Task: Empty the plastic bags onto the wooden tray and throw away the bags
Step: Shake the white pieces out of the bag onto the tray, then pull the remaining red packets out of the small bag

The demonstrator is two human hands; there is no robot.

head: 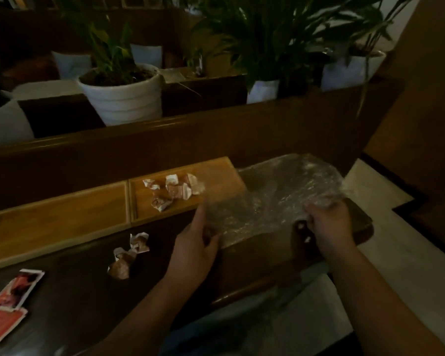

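A clear plastic bag (280,194) is stretched over the right end of the dark table, held between both hands. My left hand (194,249) grips its lower left edge and my right hand (328,223) bunches its right corner. To the left lies a two-part wooden tray (62,227). Several crumpled wrapped pieces (175,190) sit in the tray's right compartment. Its left compartment holds nothing. More crumpled pieces (130,254) lie on the dark table in front of the tray. Whether the bag still holds anything is hard to tell.
Red and white packets (10,301) lie at the table's left front corner. A wooden rail (165,140) runs behind the tray, with potted plants in white pots (121,95) beyond it. A pale floor (396,253) shows to the right of the table.
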